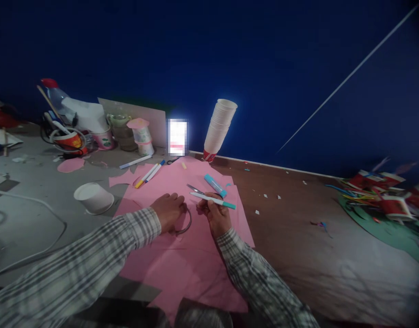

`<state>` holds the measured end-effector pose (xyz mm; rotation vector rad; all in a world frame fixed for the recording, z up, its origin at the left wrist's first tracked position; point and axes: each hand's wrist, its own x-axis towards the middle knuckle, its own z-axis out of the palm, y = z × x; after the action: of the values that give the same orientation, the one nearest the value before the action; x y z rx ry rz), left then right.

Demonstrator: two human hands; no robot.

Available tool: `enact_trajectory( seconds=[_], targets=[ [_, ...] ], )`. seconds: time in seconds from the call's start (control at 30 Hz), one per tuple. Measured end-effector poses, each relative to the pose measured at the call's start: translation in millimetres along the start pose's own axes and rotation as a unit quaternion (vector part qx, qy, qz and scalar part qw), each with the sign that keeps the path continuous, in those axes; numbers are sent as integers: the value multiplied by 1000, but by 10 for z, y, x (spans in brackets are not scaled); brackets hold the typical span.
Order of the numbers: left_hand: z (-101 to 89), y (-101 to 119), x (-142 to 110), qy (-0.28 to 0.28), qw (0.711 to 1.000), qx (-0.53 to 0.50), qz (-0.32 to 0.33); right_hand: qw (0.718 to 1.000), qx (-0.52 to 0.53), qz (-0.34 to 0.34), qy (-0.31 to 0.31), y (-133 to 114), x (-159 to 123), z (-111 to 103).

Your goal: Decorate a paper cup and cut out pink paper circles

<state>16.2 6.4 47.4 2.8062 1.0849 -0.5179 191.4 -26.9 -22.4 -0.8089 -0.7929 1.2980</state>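
My left hand (167, 213) rests on pink paper (182, 264) with its fingers curled. A thin grey curved band (188, 223) comes out beside its fingertips; what the fingers close on is hidden. My right hand (217, 217) grips a white marker with a teal cap (216, 200), held crosswise above the paper. Just behind the marker, metal scissors blades (194, 188) point away to the left, their handles hidden by the right hand. A light blue glue stick (215, 185) lies a little beyond. Yellow-capped (147, 176) and blue-capped (155, 171) markers lie farther left.
A white paper cup (93, 198) stands at left, near a white cable (54, 209). A tall tilted stack of paper cups (220, 127) leans at the wall. Decorated cups (142, 135) and a tool-filled red cup (69, 140) stand back left. Paper scraps (265, 196) and a cluttered green sheet (373, 228) lie right.
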Motion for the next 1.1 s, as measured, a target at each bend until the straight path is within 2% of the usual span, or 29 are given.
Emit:
enact_trajectory(
  seconds=[0.57, 0.67, 0.87, 1.1],
  targets=[
    [-87, 39, 4, -25, 1000, 1, -2, 999, -43, -7, -7, 3, -11, 7],
    [-76, 46, 5, -15, 1000, 1, -3, 998, -56, -7, -4, 19, -14, -3],
    [-23, 40, 7, 8, 1000, -2, -5, 997, -78, -13, 11, 29, -7, -13],
    [-69, 40, 9, -14, 1000, -15, -2, 991, -127, -24, 37, -6, -16, 31]
  ],
)
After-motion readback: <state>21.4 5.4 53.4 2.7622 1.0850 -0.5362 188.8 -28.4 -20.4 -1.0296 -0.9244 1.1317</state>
